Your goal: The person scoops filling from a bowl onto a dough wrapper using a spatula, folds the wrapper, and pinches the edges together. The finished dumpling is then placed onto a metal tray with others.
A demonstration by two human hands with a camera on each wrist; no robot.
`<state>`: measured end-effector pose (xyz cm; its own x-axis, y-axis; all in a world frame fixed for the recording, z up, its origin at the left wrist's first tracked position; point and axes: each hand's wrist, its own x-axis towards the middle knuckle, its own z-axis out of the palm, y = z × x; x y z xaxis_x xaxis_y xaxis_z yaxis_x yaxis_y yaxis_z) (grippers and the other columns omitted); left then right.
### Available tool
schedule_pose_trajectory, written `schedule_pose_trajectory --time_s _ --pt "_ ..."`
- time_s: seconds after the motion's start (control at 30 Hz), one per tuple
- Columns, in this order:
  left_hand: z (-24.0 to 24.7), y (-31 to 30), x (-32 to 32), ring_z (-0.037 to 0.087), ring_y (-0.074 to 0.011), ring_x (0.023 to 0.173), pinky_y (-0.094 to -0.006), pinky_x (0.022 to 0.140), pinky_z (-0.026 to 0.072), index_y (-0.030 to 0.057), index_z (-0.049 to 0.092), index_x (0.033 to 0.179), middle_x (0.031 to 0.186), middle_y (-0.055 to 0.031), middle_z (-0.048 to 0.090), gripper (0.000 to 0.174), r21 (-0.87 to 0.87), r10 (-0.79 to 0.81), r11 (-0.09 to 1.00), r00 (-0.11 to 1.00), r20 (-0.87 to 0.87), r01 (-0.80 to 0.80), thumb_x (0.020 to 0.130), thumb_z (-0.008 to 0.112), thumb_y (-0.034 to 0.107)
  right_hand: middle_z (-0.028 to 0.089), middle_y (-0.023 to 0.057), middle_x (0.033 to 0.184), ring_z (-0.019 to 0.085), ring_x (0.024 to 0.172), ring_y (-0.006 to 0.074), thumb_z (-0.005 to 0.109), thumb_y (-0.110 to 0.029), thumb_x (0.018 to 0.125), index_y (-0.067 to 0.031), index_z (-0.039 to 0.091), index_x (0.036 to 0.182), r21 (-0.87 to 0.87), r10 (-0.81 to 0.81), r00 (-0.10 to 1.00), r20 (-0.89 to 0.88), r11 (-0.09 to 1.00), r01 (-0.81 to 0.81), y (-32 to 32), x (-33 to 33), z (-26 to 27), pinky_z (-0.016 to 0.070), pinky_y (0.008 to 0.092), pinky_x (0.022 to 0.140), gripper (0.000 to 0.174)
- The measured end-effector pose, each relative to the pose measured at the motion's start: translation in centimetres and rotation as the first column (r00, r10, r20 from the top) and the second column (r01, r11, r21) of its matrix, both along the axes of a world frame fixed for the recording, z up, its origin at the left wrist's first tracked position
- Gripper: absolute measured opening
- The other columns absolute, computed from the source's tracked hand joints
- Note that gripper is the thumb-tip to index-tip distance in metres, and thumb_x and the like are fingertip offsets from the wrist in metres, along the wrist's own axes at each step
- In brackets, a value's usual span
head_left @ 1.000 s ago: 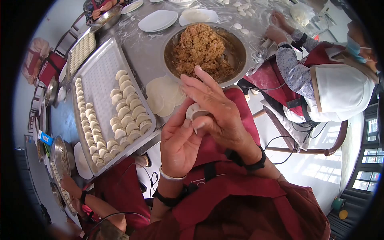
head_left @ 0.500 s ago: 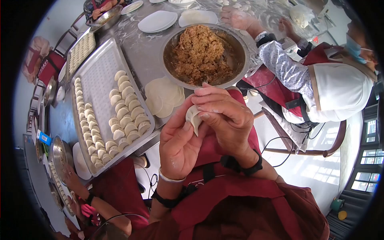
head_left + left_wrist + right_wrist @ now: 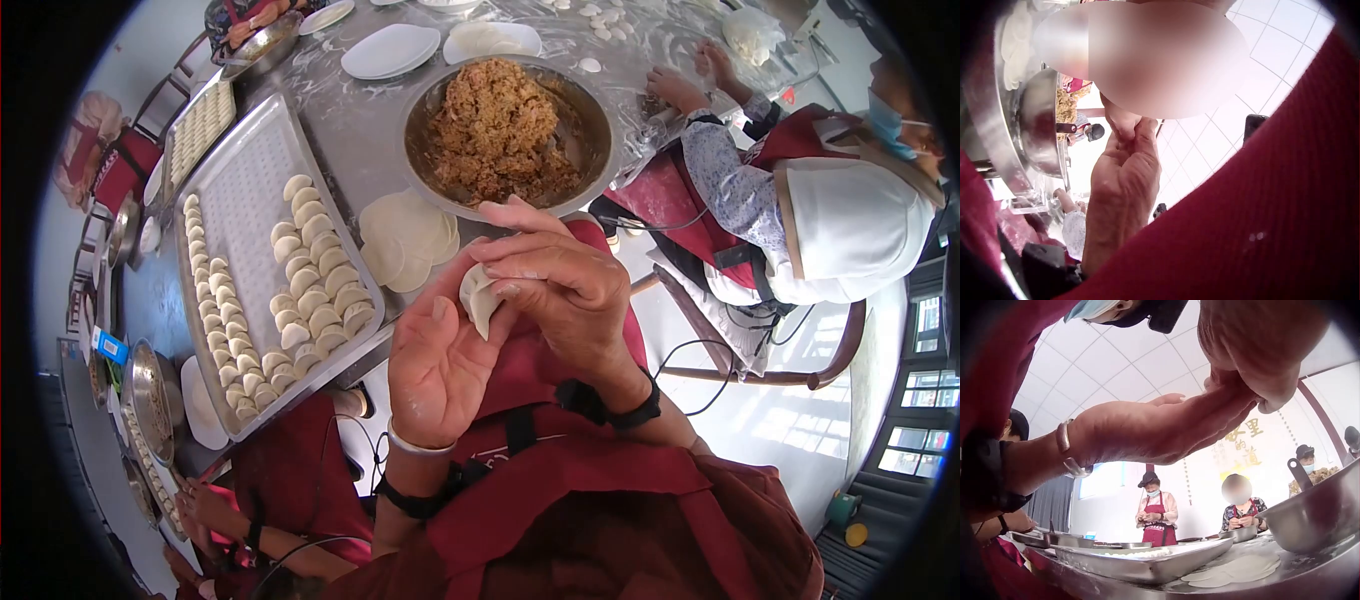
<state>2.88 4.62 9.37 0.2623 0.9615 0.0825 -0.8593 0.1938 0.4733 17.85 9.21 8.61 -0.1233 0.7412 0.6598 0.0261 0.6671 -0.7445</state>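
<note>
In the head view a pale folded dumpling [image 3: 478, 303] is between my two hands, in front of the filling bowl. My right hand [image 3: 575, 305] pinches its edge between thumb and forefinger. Beneath and behind it lie the fairly straight fingers of my left hand [image 3: 435, 370], partly covered by the right hand; the left thumb stands just off the dough. A blurred patch hides much of the left wrist view, where my right hand [image 3: 1125, 178] shows below it. In the right wrist view my left hand [image 3: 1141, 431] stretches under my right hand [image 3: 1257, 353], dumpling hidden.
A metal tray [image 3: 245, 150] with rows of dumplings stands at the left. Round wrappers [image 3: 385, 235] lie on the table beside the bowl [image 3: 412, 150] of minced filling. White plates [image 3: 392, 50] are farther back. A person in a white cap [image 3: 845, 230] sits at the right.
My right fingers have drawn in from an outstretched pose and pinch the dumpling's edge. My left thumb has lifted off the dough. At the right, the other person's arms reached forward and drew back.
</note>
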Motion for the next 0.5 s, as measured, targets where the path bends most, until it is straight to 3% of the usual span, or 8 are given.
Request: schedule_pose_trajectory --time_s 0.07,0.17,0.27,0.37,0.5 --pt "0.3 -0.1 0.1 0.043 -0.0245 0.135 -0.0429 0.116 0.0329 -0.0089 0.033 0.143 0.144 -0.0166 0.043 0.052 -0.019 0.013 1.0 0.999 -0.039 -0.014 0.102 0.046 0.02 0.072 0.0159 0.102 0.056 0.123 0.037 0.074 -0.006 0.079 0.0012 0.072 0.093 -0.009 0.029 0.999 0.015 1.0 -0.029 0.0 0.2 -0.1 0.0409 0.0471 0.105 0.016" --pt "-0.5 0.0 -0.3 0.043 -0.0244 0.134 -0.0427 0.115 0.0334 -0.009 0.033 0.143 0.144 -0.0158 0.043 0.053 0.0 -0.004 1.0 1.0 -0.011 0.004 0.102 0.046 0.023 0.073 0.0103 0.099 0.06 0.118 0.0323 0.075 -0.006 0.077 -0.0009 0.072 0.091 -0.063 0.081 0.996 -0.034 0.995 -0.083 0.3 0.1 -0.2 0.0463 0.0425 0.1 0.015" --pt "-0.6 -0.3 -0.7 0.043 -0.0251 0.134 -0.0427 0.115 0.0333 -0.0093 0.032 0.143 0.144 -0.0171 0.043 0.055 -0.065 -0.008 0.998 1.0 -0.014 0.007 0.103 0.044 0.027 0.074 0.01 0.099 0.058 0.121 0.0312 0.074 -0.006 0.077 -0.0014 0.072 0.092 -0.114 0.096 0.992 -0.08 0.988 -0.105 0.1 -0.2 0.2 0.047 0.0424 0.099 0.015" --pt "-0.8 -0.2 -0.9 0.043 -0.0259 0.133 -0.0429 0.115 0.0336 -0.0102 0.033 0.141 0.143 -0.0187 0.042 0.055 -0.039 -0.065 0.997 0.998 -0.003 0.065 0.104 0.041 0.029 0.074 0.0088 0.099 0.056 0.124 0.0324 0.074 -0.005 0.076 -0.0023 0.072 0.092 -0.142 0.156 0.988 0.014 0.978 -0.152 -0.1 0.2 0.9 0.0452 0.0438 0.101 0.016" --pt "-0.2 -0.2 -0.6 0.046 -0.0262 0.131 -0.0431 0.113 0.035 -0.0108 0.035 0.14 0.141 -0.0195 0.044 0.054 -0.046 -0.087 0.995 0.995 -0.048 0.085 0.105 0.04 0.031 0.074 0.0071 0.098 0.056 0.123 0.0347 0.074 -0.005 0.075 -0.0035 0.072 0.091 0.004 0.215 0.964 0.155 0.976 -0.218 0.7 1.1 0.3 0.0422 0.0459 0.103 0.016"
